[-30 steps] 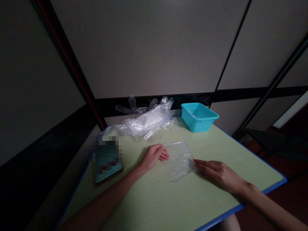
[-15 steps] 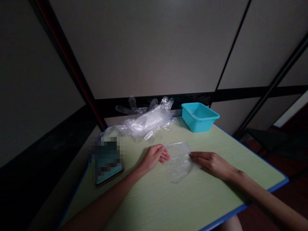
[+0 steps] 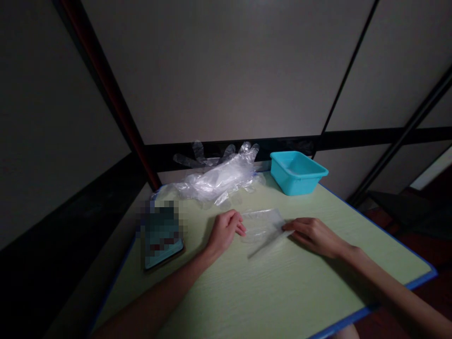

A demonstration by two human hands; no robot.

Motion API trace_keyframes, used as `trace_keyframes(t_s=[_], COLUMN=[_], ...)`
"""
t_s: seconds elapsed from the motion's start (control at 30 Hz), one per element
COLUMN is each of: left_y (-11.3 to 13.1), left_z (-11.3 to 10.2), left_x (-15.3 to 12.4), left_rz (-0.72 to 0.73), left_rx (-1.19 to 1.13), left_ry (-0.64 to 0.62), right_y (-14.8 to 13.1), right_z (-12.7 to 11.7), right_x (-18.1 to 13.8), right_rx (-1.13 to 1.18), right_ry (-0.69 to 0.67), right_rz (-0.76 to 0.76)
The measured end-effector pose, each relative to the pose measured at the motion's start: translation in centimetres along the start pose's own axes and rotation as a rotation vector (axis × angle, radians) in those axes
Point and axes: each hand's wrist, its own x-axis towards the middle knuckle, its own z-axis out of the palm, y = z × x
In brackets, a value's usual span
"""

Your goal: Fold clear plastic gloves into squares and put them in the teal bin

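While the clear plastic sheet [image 3: 263, 220] lies on the table [image 3: 282, 292] between both hands in the head view, its long axis runs left-right, both hands about equally near | left hand [image 3: 225, 230]: fingers loosely curled, tips touching its left edge, gripping nothing | right hand [image 3: 312, 234]: fingers closed, pinching the lifted near-right edge
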Motion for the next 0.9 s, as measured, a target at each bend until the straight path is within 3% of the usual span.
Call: trace_keyframes(t_s=[0.3,0.53,0.77,0.9], left_y=[-0.5,-1.1,-1.1,-0.8], left_z=[-0.2,-0.2,-0.1,-0.1], left_x=[0.3,0.6,0.9,0.8], left_rz=[0.028,0.028,0.022,0.0], left_rx=[0.014,0.02,0.065,0.11], left_ry=[0.021,0.053,0.07,0.068], right_y=[1.2,1.6,1.6,1.9], right_z=[-0.1,1.7,2.8,3.0], right_x=[3.0,4.2,4.3,4.1], right_rx=[0.223,0.469,0.279,0.165], right_ry=[0.078,0.262,0.351,0.356], right_rz=[0.235,0.399,0.451,0.375])
